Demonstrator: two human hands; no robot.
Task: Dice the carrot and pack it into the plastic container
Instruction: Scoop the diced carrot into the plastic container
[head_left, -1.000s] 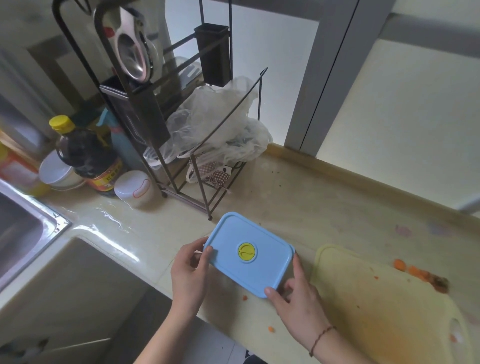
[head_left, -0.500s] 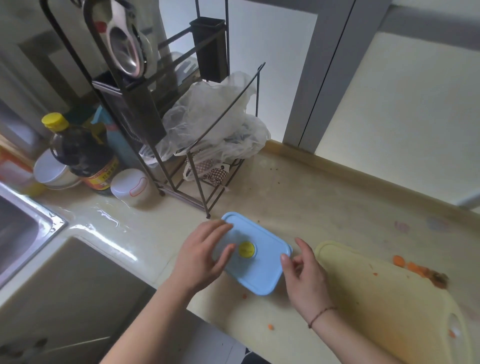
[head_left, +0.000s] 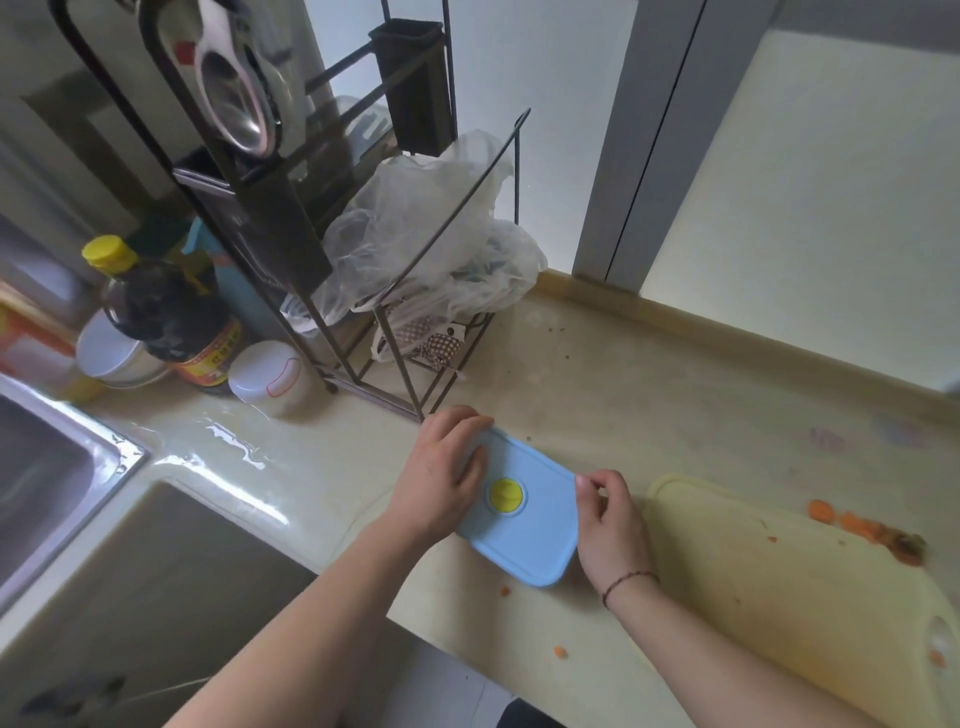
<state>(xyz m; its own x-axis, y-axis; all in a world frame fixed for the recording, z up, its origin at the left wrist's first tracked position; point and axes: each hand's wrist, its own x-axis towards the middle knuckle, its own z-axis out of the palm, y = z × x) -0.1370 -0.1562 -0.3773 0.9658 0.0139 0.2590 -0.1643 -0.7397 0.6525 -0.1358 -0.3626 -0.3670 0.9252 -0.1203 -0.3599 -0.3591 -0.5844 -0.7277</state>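
The plastic container (head_left: 535, 535) sits on the counter with its light blue lid on; a yellow round valve marks the lid's middle. My left hand (head_left: 441, 473) lies palm down over the lid's far left corner, fingers fairly straight. My right hand (head_left: 608, 514) is at the container's right edge, its fingers curled against the lid's rim there. A pale yellow cutting board (head_left: 789, 587) lies to the right. Carrot scraps (head_left: 862, 530) sit at its far edge. The container's contents are hidden.
A black wire rack (head_left: 415, 322) with a crumpled plastic bag stands just behind the container. A dark sauce bottle (head_left: 166, 322), white bowls and a small white jar (head_left: 270, 379) stand at the left. A steel sink (head_left: 47, 478) is at far left. Carrot bits (head_left: 560, 652) dot the counter's front edge.
My left hand has moved from the lid's left edge up onto its top and slid toward the far corner. My right hand has shifted from the front edge to the right rim.
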